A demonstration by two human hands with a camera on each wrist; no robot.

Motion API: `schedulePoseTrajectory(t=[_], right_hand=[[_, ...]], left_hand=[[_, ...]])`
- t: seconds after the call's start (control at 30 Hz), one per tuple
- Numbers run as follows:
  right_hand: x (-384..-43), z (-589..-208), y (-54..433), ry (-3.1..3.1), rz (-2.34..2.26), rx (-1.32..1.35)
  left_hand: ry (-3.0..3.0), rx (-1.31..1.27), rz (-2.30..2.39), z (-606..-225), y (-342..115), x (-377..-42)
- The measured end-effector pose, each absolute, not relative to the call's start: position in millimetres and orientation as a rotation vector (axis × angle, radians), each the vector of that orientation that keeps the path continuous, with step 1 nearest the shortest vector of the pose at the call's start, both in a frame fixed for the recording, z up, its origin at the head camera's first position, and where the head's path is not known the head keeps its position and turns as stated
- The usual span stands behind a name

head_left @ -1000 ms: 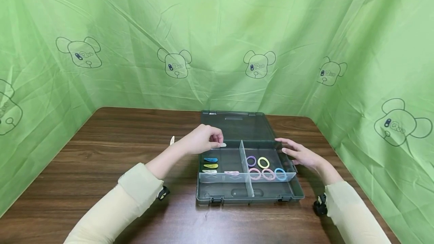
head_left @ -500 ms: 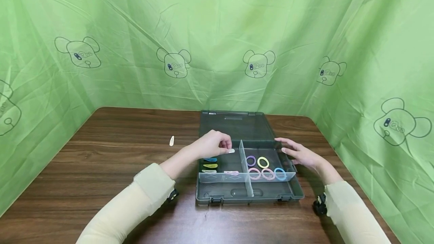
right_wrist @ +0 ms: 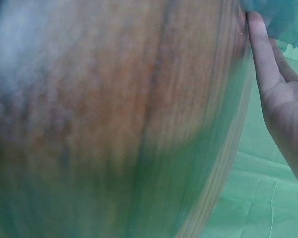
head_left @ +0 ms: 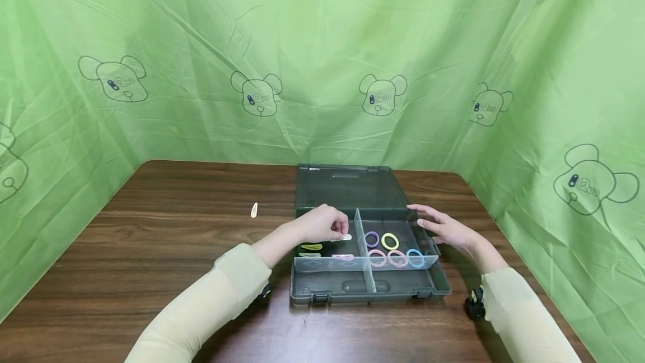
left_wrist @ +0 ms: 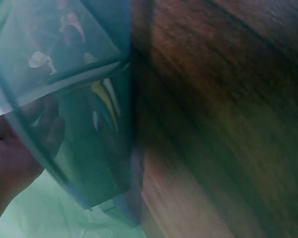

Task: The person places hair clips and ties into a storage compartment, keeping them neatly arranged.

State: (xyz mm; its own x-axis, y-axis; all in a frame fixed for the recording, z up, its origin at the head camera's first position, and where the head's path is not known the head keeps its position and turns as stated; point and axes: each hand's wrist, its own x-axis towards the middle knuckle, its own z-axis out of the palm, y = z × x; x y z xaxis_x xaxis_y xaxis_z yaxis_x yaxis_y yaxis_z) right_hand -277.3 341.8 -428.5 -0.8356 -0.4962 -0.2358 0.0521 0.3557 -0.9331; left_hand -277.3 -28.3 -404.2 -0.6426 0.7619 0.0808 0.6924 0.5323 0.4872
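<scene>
In the head view my left hand pinches a white hair clip low over the back left compartment of a dark see-through divided box. Below it in that compartment lie a yellow hair clip, a pale hair clip and a pink hair clip. The blue clip there is hidden by my hand. My right hand rests at the box's right side, its fingers relaxed and holding nothing. The right wrist view shows the right hand's fingers at the box wall.
Several hair ties, such as a yellow one and a blue one, lie in the back right compartment. Another white hair clip is on the wooden table left of the box. The lid leans open behind. Green cloth surrounds the table.
My left hand has moved right and towards me with the white hair clip, from the box's back edge down into the compartment, covering the blue clip. The right hand stays put.
</scene>
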Motion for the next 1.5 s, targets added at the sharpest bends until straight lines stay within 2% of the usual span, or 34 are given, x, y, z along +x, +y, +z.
schedulePoseTrajectory(t=[1.5], right_hand=[[-275,-429,341,2.142,-1.511,-0.38]], left_hand=[[2.665,1.308,0.436,-421,-20,-277]])
